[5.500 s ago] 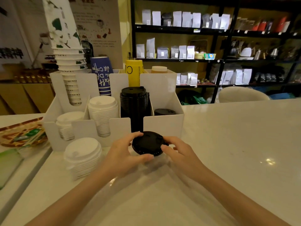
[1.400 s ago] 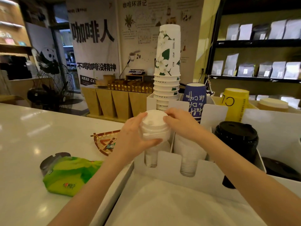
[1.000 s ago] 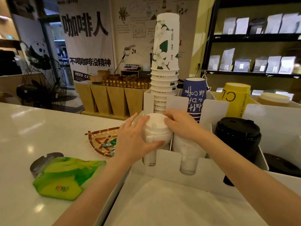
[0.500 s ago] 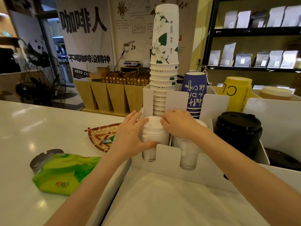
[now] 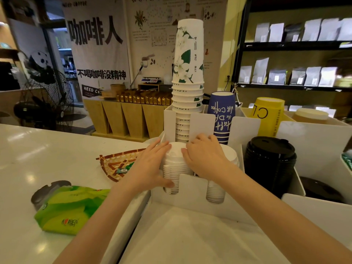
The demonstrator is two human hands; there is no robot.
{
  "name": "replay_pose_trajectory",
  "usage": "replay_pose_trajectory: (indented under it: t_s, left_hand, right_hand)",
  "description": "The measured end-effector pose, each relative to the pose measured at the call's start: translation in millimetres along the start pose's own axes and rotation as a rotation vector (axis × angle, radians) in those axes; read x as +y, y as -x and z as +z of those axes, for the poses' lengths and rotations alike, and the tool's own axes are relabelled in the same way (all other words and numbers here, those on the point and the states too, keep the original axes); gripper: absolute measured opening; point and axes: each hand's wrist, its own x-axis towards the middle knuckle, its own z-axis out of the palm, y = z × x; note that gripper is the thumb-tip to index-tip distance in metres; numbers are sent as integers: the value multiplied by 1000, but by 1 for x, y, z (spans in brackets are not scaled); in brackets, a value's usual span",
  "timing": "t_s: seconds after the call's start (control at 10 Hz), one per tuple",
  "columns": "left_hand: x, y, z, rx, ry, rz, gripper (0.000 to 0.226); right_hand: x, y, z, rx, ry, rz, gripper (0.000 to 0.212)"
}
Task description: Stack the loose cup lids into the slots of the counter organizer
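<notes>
Both hands — left hand (image 5: 148,168), right hand (image 5: 204,159) — clasp the ribbed white lid stack (image 5: 176,166).

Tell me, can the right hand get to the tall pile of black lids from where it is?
Probably yes. The right hand rests on the white lids, and the black lid stack stands in the next-but-one slot to its right. Its top sticks up above the organizer walls, with nothing over it.

Coffee shop: counter w/ paper cup stacks (image 5: 187,73), lid organizer (image 5: 192,189), shelves of bagged beans (image 5: 312,76), coffee banner (image 5: 97,54).
</notes>
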Motion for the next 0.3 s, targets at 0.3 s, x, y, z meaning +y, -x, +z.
replay_pose_trajectory:
  t_s: [0.3]
  left_hand:
    - [47, -29, -68, -325, -220, -84, 74]
  right_hand:
    - [46, 78, -95, 360, -835, -8, 39]
